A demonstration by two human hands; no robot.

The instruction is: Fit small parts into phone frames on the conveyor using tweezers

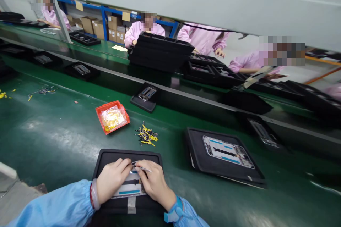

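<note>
A silvery phone frame (125,188) with blue strips and a dark ribbon down its middle lies on a black foam tray (147,155) in front of me. My left hand (113,177) rests over its left side, fingers closed together at the far edge; whatever they pinch is hidden. My right hand (156,182) is closed on thin metal tweezers (145,169), which lie almost flat near the left fingertips. Just beyond the tray is a loose pile of yellow and black flex cables (146,136).
A red bin (99,113) holds a clear bag of yellow pieces. To the right, another phone frame (226,151) lies on a black tray (197,156). Beyond runs a dark conveyor (170,90) with more trays. Across it, co-workers in pink sit behind stacked black trays (160,53).
</note>
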